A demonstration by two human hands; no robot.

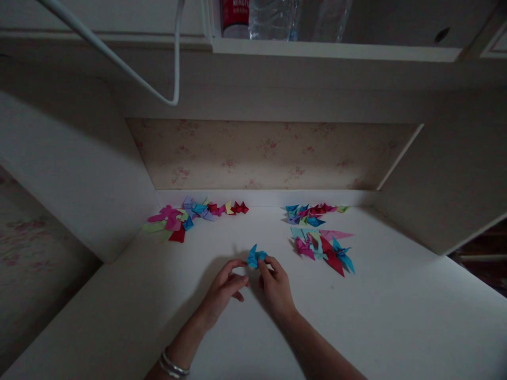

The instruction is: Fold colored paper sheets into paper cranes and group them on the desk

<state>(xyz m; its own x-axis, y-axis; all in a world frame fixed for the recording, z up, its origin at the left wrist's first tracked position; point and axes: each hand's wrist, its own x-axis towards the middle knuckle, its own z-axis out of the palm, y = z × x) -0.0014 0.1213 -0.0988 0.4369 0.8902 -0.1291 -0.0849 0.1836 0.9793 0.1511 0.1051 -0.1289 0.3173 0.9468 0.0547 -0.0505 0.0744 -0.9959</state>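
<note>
A small blue folded paper piece (255,257) sits on the white desk (380,316) just beyond my fingertips. My right hand (276,286) pinches its near right edge with thumb and fingers closed. My left hand (224,289) rests on the desk just left of the piece, with its fingers curled and reaching toward the paper's lower left edge. Whether those fingertips touch the paper is unclear. A bracelet circles my left wrist.
A heap of coloured folded paper pieces (186,217) lies at the back left. Another heap (319,232) lies at the back right. Desk side panels rise on both sides. A shelf overhead holds bottles (273,18), and a white cable (119,60) hangs down.
</note>
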